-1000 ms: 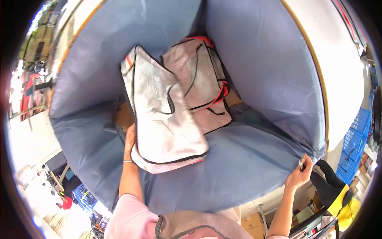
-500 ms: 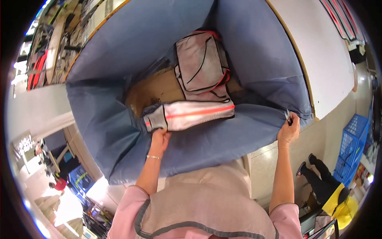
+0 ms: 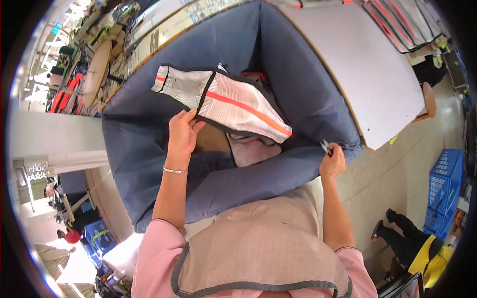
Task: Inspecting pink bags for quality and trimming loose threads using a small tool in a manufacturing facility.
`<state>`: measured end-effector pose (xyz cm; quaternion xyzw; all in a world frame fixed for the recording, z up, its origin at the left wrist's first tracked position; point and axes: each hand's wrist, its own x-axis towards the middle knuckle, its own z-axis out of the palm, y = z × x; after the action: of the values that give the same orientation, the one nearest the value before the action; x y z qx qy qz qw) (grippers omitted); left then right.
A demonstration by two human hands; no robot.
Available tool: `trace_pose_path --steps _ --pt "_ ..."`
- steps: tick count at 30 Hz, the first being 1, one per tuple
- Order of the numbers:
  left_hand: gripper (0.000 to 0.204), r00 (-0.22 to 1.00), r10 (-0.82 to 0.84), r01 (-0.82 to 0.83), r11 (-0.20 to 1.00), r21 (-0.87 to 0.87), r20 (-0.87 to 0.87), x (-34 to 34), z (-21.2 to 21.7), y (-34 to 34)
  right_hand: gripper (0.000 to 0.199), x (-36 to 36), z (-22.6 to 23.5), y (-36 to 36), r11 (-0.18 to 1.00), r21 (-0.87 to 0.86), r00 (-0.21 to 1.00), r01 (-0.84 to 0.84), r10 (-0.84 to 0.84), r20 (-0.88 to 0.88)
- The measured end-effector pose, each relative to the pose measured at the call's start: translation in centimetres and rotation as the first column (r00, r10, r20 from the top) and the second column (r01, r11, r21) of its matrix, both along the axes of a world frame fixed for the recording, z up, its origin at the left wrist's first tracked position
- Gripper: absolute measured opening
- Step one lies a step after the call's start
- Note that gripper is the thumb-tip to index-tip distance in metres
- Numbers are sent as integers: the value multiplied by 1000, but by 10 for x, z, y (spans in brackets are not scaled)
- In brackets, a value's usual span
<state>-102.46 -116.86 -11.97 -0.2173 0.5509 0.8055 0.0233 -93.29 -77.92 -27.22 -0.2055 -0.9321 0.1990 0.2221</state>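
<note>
My left hand [image 3: 182, 133] grips the lower edge of a grey vest with black trim and an orange stripe [image 3: 223, 99], held up flat over a big blue fabric bin [image 3: 134, 144]. My right hand [image 3: 332, 161] is closed on the bin's near right rim, with a small metal tool poking out of its fingers. Under the lifted vest another pale grey garment [image 3: 251, 149] lies at the bottom of the bin on a brown cardboard floor [image 3: 211, 141].
A white table [image 3: 362, 69] stands right of the bin, with more striped vests [image 3: 402, 22] at its far edge. A blue plastic crate [image 3: 444, 191] and a seated person in yellow [image 3: 417, 243] are at the lower right. Other workers and tables lie far left.
My left hand has lifted the vest up out of the bin and turned it flat. The view has pulled back from the bin. My right hand stays on the rim.
</note>
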Motion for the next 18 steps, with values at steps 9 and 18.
trace_pose_path --steps 9,18 --pt "12 923 -37 143 957 252 -384 -27 114 96 11 22 48 33 737 -665 953 117 -272 -134" --pt "22 888 -111 383 715 584 -447 -98 203 300 15 73 41 112 721 -685 631 100 -579 -517"
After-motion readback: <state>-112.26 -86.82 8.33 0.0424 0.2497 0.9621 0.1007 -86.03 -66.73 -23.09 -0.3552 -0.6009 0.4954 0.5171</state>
